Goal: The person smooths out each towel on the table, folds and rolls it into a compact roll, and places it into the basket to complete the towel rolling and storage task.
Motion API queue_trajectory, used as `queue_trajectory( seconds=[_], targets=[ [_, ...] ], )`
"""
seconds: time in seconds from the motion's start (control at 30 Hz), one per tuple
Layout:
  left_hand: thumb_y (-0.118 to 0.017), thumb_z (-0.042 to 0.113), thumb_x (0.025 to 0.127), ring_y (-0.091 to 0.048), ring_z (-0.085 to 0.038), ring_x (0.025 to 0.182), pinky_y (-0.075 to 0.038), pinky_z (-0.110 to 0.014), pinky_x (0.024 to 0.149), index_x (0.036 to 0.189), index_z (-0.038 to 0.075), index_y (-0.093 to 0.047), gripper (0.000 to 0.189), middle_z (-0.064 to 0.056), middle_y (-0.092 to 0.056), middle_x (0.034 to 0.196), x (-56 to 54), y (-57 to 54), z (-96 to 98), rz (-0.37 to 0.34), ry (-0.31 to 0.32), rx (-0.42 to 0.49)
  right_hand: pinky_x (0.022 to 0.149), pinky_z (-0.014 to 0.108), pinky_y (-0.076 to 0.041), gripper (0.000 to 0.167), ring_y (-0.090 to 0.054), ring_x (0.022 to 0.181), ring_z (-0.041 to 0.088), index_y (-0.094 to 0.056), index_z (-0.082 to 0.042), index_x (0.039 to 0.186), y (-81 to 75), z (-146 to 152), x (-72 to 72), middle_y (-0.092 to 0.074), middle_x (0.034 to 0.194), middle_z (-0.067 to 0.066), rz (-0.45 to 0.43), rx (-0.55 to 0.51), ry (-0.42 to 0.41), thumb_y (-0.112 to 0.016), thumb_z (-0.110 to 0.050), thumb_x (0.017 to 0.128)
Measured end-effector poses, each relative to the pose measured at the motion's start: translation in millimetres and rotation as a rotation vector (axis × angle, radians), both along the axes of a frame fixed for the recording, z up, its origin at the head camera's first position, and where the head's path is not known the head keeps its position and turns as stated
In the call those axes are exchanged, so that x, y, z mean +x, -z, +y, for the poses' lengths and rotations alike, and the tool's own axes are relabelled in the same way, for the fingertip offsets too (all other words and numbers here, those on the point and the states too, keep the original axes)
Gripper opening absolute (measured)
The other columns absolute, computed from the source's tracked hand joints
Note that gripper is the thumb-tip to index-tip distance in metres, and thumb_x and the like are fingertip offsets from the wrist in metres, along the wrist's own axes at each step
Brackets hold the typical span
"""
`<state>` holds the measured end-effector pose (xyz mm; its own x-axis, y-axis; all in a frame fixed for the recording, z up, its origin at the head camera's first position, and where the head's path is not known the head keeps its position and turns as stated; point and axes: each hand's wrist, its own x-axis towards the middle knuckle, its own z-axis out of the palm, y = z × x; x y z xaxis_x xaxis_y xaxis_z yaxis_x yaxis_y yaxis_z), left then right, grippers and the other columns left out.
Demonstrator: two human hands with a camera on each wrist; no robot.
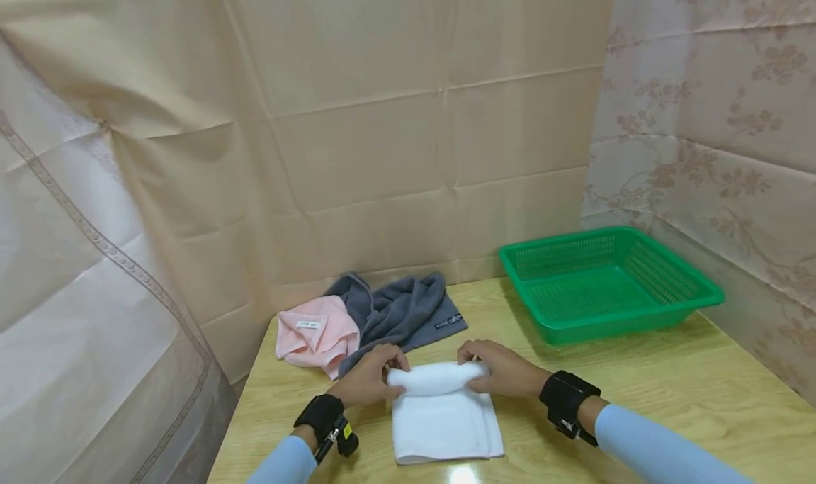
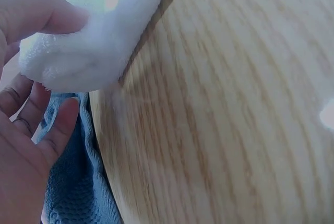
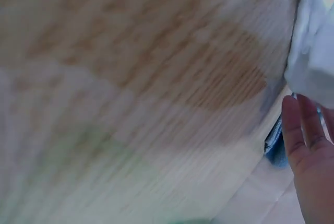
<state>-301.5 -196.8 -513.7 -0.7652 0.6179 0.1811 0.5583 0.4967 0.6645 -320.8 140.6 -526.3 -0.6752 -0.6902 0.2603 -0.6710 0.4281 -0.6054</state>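
A white towel [image 1: 440,427] lies on the table in front of me, its far end rolled into a thick cylinder and its near part flat and folded. My left hand [image 1: 371,376] grips the left end of the roll; in the left wrist view the thumb presses on top of the white towel [image 2: 99,51] with fingers curled beneath. At the roll's other end my right hand [image 1: 503,370] holds it between thumb and fingers. In the right wrist view, fingers of the right hand [image 3: 313,151] reach under the towel's edge, partly cut off by the frame.
Behind the left hand lie a crumpled pink towel [image 1: 319,331] and a dark grey towel [image 1: 408,307], touching each other. A green plastic basket [image 1: 637,314] stands at the back right of the wooden table [image 1: 637,378]. Beige cloth [image 1: 382,151] hangs along the back edge.
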Motion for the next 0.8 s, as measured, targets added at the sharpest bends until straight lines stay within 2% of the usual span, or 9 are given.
queue_trajectory(
  seconds=[0.1, 0.17, 0.27, 0.37, 0.47, 0.57, 0.67, 0.8],
  targets=[
    [-0.084, 0.014, 0.087, -0.055, -0.014, 0.096, -0.05, -0.031, 0.079, 0.105, 0.026, -0.064, 0.029, 0.007, -0.061, 0.106, 0.0, -0.4, 1.0, 0.017, 0.008, 0.002, 0.085, 0.032, -0.05, 0.017, -0.06, 0.104, 0.011, -0.061, -0.031, 0.111, 0.1, 4, 0.3, -0.064, 0.111, -0.014, -0.07, -0.05, -0.029, -0.07, -0.038, 0.099],
    [-0.084, 0.013, 0.087, -0.054, -0.015, 0.095, -0.049, -0.032, 0.079, 0.104, 0.025, -0.064, 0.03, 0.007, -0.061, 0.105, 0.8, -1.1, 1.8, 0.012, 0.005, 0.01, 0.086, 0.031, -0.051, 0.015, -0.062, 0.108, 0.011, -0.062, -0.031, 0.112, -1.8, 5, 0.7, -0.065, 0.113, -0.014, -0.143, -0.065, -0.022, -0.064, -0.042, 0.102],
    [-0.085, 0.012, 0.085, -0.052, -0.017, 0.094, -0.047, -0.033, 0.078, 0.101, 0.023, -0.064, 0.029, 0.005, -0.06, 0.104, 3.1, -1.6, 3.2, 0.0, -0.001, 0.028, 0.079, 0.031, -0.05, 0.014, -0.063, 0.1, 0.016, -0.065, -0.025, 0.113, -6.7, 6, 1.2, -0.067, 0.111, -0.008, -0.294, -0.085, -0.002, -0.062, -0.036, 0.104],
    [-0.086, 0.011, 0.083, -0.049, -0.017, 0.092, -0.044, -0.031, 0.078, 0.099, 0.022, -0.063, 0.03, 0.003, -0.058, 0.102, 6.3, -2.0, 4.9, -0.007, 0.0, 0.028, 0.079, 0.033, -0.05, 0.016, -0.063, 0.1, 0.019, -0.065, -0.018, 0.113, -10.3, 5, 1.7, -0.068, 0.111, -0.001, -0.412, -0.091, 0.013, -0.062, -0.031, 0.105],
    [-0.087, 0.013, 0.083, -0.048, -0.015, 0.091, -0.042, -0.028, 0.079, 0.099, 0.022, -0.062, 0.031, 0.003, -0.057, 0.101, 7.1, -2.2, 4.6, -0.012, 0.011, 0.005, 0.089, 0.041, -0.052, 0.022, -0.063, 0.111, 0.027, -0.064, -0.012, 0.116, -13.2, 5, 2.1, -0.067, 0.117, 0.003, -0.446, -0.088, 0.008, -0.068, -0.029, 0.102],
    [-0.087, 0.017, 0.084, -0.049, -0.014, 0.093, -0.043, -0.03, 0.082, 0.099, 0.023, -0.062, 0.029, 0.005, -0.057, 0.103, 6.3, -3.7, 2.9, -0.033, 0.028, -0.007, 0.101, 0.048, -0.048, 0.029, -0.06, 0.122, 0.032, -0.064, -0.009, 0.119, -16.7, 4, 3.4, -0.066, 0.122, 0.004, -0.454, -0.073, 0.009, -0.073, -0.028, 0.098],
    [-0.084, 0.022, 0.089, -0.054, -0.014, 0.097, -0.047, -0.032, 0.086, 0.099, 0.02, -0.064, 0.022, 0.004, -0.061, 0.105, 6.0, -5.3, 1.1, -0.106, 0.035, 0.029, 0.102, 0.05, -0.046, 0.029, -0.06, 0.118, 0.03, -0.067, -0.008, 0.117, -20.5, 2, 4.5, -0.068, 0.117, 0.003, -0.455, -0.059, 0.004, -0.075, -0.026, 0.096],
    [-0.073, 0.028, 0.098, -0.062, -0.016, 0.098, -0.052, -0.033, 0.086, 0.101, 0.018, -0.068, 0.012, 0.002, -0.066, 0.105, 6.7, -5.3, 0.5, -0.188, 0.009, 0.095, 0.097, 0.045, -0.047, 0.023, -0.062, 0.106, 0.022, -0.071, -0.009, 0.109, -22.7, 0, 6.4, -0.07, 0.104, -0.001, -0.447, -0.034, 0.005, -0.079, -0.023, 0.093]
  ],
)
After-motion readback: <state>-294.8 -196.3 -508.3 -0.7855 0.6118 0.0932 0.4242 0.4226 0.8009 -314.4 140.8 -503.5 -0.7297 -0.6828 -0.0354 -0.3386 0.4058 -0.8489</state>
